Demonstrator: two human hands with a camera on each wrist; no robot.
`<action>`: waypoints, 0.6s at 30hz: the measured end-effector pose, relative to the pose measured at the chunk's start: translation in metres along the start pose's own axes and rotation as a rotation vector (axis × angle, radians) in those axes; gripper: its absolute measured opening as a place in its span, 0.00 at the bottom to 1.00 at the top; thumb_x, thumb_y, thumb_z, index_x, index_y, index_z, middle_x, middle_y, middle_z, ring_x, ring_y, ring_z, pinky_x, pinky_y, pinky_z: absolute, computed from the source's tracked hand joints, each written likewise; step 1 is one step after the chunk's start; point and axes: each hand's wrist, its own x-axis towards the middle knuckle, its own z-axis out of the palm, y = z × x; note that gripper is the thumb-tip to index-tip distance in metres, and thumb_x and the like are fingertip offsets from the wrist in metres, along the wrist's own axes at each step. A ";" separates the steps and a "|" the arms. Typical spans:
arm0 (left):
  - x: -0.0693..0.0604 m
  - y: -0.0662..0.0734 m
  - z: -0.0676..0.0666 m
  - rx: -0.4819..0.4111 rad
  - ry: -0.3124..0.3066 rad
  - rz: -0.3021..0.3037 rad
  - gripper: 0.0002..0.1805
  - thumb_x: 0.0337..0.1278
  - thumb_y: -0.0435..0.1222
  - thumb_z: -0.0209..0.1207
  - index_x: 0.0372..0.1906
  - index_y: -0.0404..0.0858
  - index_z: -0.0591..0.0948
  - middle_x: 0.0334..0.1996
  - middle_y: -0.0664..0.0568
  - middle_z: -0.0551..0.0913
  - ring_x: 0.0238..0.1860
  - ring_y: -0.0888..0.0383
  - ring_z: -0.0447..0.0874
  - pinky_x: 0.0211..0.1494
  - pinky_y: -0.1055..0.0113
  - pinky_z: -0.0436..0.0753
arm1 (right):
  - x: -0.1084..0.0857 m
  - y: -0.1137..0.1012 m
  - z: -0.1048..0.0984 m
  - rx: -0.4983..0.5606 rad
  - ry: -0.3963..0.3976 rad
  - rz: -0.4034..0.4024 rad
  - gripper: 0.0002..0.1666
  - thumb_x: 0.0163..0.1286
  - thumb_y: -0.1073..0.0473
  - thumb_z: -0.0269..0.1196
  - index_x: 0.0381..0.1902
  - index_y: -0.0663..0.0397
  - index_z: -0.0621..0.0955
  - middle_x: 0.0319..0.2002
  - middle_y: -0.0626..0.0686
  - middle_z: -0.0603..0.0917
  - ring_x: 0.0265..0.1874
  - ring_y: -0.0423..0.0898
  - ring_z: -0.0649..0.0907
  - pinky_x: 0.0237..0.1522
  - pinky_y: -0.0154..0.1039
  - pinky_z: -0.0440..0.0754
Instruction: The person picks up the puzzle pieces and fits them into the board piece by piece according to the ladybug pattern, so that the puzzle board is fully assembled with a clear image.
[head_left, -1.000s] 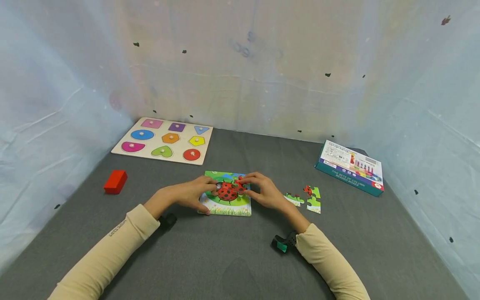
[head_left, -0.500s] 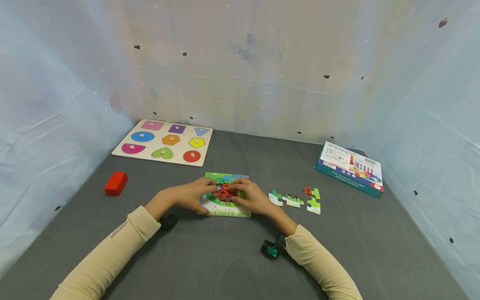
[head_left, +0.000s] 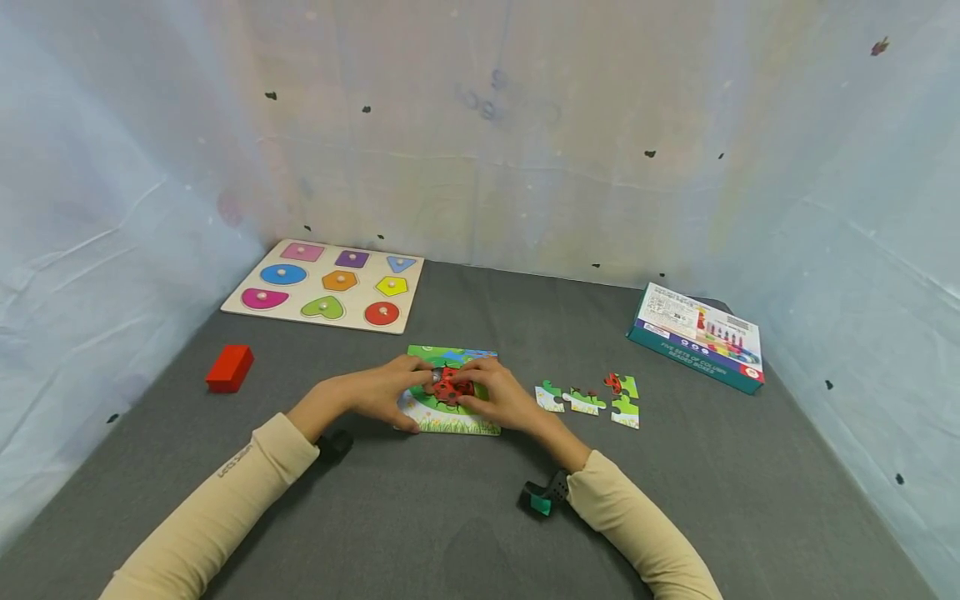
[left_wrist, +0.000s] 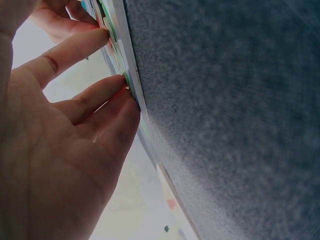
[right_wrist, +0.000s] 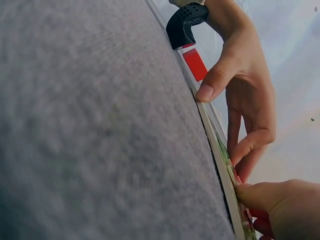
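In the head view, the ladybug puzzle board lies flat on the grey surface. The left hand rests over its left side, thumb at the near-left edge and other fingertips on the picture. The right hand reaches in from the right, thumb and fingers pinching a red ladybug piece down at the board's middle; the fingers partly hide it. The right wrist view shows the left thumb against the board's edge and the right hand at the picture. Several loose pieces lie right of the board.
A wooden shape board lies at the back left, with a red block in front of it. At the back right is a teal and white box. Pale sheeting stands behind and at both sides.
The right hand has moved left over the board from its right side with the ladybug piece, uncovering a loose piece on the table. The left hand has stayed in place.
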 end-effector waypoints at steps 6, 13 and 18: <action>0.000 -0.001 0.001 0.001 0.000 -0.004 0.31 0.46 0.50 0.68 0.55 0.43 0.73 0.63 0.42 0.61 0.65 0.46 0.56 0.62 0.49 0.65 | 0.001 -0.001 0.002 -0.025 0.021 0.008 0.17 0.60 0.61 0.66 0.48 0.58 0.82 0.47 0.55 0.79 0.48 0.49 0.76 0.51 0.44 0.73; 0.000 -0.002 0.001 0.017 0.014 0.019 0.35 0.46 0.49 0.68 0.60 0.41 0.69 0.60 0.45 0.64 0.62 0.47 0.58 0.61 0.50 0.66 | 0.001 -0.002 0.003 -0.023 0.020 0.025 0.17 0.60 0.61 0.66 0.48 0.57 0.82 0.47 0.54 0.79 0.49 0.48 0.75 0.53 0.44 0.72; -0.001 -0.002 0.001 0.013 0.022 0.029 0.37 0.46 0.48 0.68 0.62 0.40 0.69 0.61 0.44 0.63 0.63 0.46 0.58 0.62 0.49 0.65 | 0.000 -0.002 0.003 -0.010 0.032 0.035 0.17 0.60 0.61 0.66 0.47 0.59 0.82 0.48 0.55 0.79 0.52 0.50 0.75 0.54 0.45 0.72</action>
